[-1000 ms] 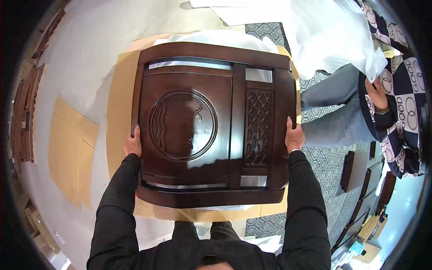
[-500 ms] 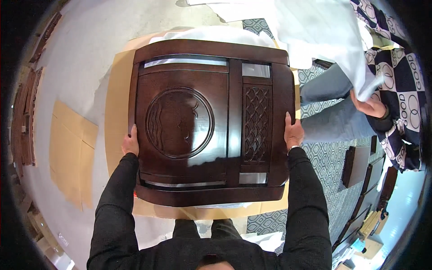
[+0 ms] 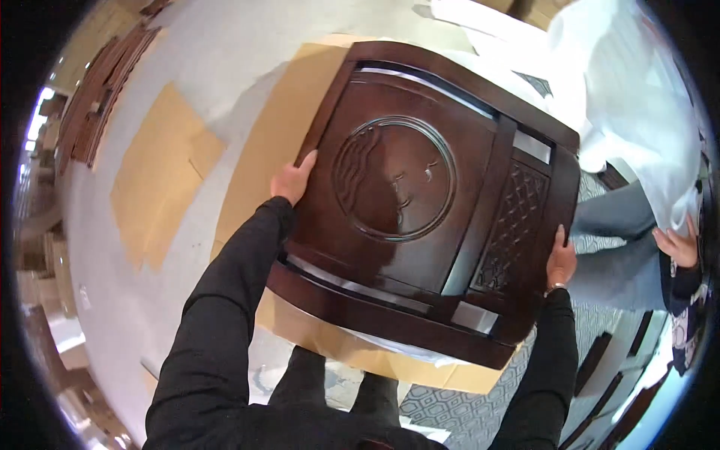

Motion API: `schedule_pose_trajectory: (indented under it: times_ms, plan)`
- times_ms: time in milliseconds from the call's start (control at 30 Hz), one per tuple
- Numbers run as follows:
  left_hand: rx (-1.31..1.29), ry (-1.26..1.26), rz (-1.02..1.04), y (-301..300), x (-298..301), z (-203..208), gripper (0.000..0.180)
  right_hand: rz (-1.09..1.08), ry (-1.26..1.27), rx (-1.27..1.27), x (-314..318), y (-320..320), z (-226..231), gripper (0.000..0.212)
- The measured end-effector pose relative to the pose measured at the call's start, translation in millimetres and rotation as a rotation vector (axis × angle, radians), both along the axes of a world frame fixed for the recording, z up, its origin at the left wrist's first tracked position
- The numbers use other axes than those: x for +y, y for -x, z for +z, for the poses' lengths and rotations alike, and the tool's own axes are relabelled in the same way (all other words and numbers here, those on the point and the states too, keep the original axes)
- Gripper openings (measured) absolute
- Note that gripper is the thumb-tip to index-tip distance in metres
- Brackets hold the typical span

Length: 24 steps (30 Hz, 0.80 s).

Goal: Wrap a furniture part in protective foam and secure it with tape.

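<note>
**View turned, panel held at both edges**

The panel is clasped at its right edge by the right hand and at its left edge by the left hand; finger undersides are hidden. It lies over cardboard. Both appear slanted since the earlier frame, so a turned view is suggested and the hold is judged unaltered. At far right, a white sheet is held by a co-worker's hand.

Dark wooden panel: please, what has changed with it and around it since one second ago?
The view turned, so the dark wooden panel and cardboard both appear rotated clockwise. The white sheet now hangs farther across the co-worker's jeans. Left hand and right hand stay on the panel's edges.
</note>
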<state>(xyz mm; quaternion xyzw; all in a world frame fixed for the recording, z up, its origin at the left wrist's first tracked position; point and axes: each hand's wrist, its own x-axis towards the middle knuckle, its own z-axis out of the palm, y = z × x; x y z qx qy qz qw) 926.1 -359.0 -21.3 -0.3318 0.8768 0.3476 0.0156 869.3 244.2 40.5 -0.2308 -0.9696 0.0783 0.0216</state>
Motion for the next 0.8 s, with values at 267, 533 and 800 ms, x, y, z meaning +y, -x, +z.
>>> schedule_pose_trajectory:
  times_ms: [267, 533, 800]
  plan:
    - [0.340, -0.388, -0.097, -43, -5, 36, 0.068, -0.062, 0.663, 0.085, -12, -47, -1, 0.078]
    - [0.109, -0.800, 0.008, -235, -46, 130, 0.055, -0.354, 0.817, 0.083, -60, -263, -9, 0.075]
    - [0.067, 0.150, -1.095, -240, -211, 160, 0.078, -0.613, 0.960, 0.171, -131, -405, -11, 0.066]
